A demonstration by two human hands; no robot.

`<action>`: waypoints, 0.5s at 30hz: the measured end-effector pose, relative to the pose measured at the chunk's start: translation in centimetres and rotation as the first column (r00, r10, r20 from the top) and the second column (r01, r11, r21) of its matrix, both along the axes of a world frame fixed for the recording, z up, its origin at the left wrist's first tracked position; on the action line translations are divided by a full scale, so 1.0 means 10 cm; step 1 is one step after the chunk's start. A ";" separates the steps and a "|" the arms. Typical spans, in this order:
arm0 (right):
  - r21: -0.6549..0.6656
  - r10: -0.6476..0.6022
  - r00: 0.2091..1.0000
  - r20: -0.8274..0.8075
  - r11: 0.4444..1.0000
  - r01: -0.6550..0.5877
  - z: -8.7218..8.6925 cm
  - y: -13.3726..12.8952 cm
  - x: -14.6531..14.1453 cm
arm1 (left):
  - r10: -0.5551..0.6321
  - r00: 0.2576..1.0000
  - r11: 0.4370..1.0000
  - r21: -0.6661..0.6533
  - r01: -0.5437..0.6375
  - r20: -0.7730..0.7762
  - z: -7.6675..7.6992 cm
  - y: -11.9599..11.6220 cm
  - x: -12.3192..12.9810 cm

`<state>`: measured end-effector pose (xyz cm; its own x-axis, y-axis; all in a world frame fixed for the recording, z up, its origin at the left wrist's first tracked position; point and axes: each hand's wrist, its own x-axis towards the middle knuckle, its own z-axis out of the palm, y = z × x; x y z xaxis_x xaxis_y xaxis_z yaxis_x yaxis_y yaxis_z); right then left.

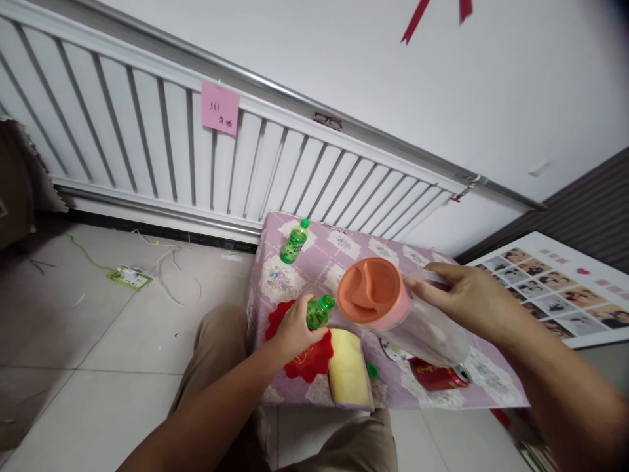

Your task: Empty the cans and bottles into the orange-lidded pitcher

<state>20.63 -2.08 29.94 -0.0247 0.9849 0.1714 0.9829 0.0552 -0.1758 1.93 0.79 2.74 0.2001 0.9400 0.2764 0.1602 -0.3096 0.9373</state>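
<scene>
My left hand is wrapped round a small green bottle whose mouth shows no cap. Beneath that hand lies a red scalloped dish, partly hidden by it. Tilted over the table, a clear plastic pitcher with an orange lid is gripped in my right hand, lid end toward the green bottle. The lid and the bottle look close but apart. A green cap rests beside a folded yellow cloth. Behind them stands a second green bottle, capped and upright.
A red can lies on its side on the flowered tablecloth, near a partly hidden round item. A white radiator runs behind the table. On the right leans a photo board; a power strip with cords is on the floor.
</scene>
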 end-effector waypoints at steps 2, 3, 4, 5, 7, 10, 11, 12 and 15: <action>-0.012 -0.089 0.996 0.019 0.996 0.090 0.01 0.00 -0.04 | 0.003 1.000 1.000 0.002 -0.003 0.001 0.00 0.00 0.00; -0.020 -0.121 0.992 0.025 0.992 0.121 0.02 0.00 -0.06 | 0.004 1.000 1.000 0.004 -0.004 0.002 0.01 -0.01 0.00; -0.032 -0.137 0.990 0.025 0.990 0.138 0.02 0.00 -0.08 | 0.005 1.000 1.000 0.007 -0.005 0.004 0.01 -0.01 0.00; -0.039 -0.149 0.989 0.025 0.988 0.149 0.03 0.00 -0.09 | 0.005 1.000 1.000 0.007 -0.005 0.007 0.01 -0.01 0.00; -0.043 -0.162 0.986 0.027 0.986 0.164 0.03 0.00 -0.10 | -0.001 1.000 1.000 -0.003 0.001 0.012 0.01 -0.02 0.00; -0.048 -0.173 0.984 0.045 0.983 0.175 0.03 -0.01 -0.10 | -0.003 1.000 1.000 -0.018 0.004 0.023 0.00 -0.01 0.00; -0.049 -0.172 0.984 0.052 0.983 0.174 0.04 -0.01 -0.09 | -0.003 1.000 1.000 -0.019 0.003 0.026 0.00 -0.01 0.00; -0.051 -0.170 0.984 0.056 0.984 0.173 0.04 -0.01 -0.09 | -0.002 1.000 1.000 -0.017 0.002 0.029 0.00 -0.01 0.00; -0.050 -0.163 0.984 0.065 0.985 0.167 0.04 -0.01 -0.08 | -0.002 1.000 1.000 -0.014 0.002 0.027 0.00 0.00 0.01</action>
<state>19.86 -2.23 30.38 0.1305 0.9842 0.1200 0.9865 -0.1169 -0.1143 1.99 0.75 2.75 0.1943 0.9435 0.2685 0.1338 -0.2966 0.9456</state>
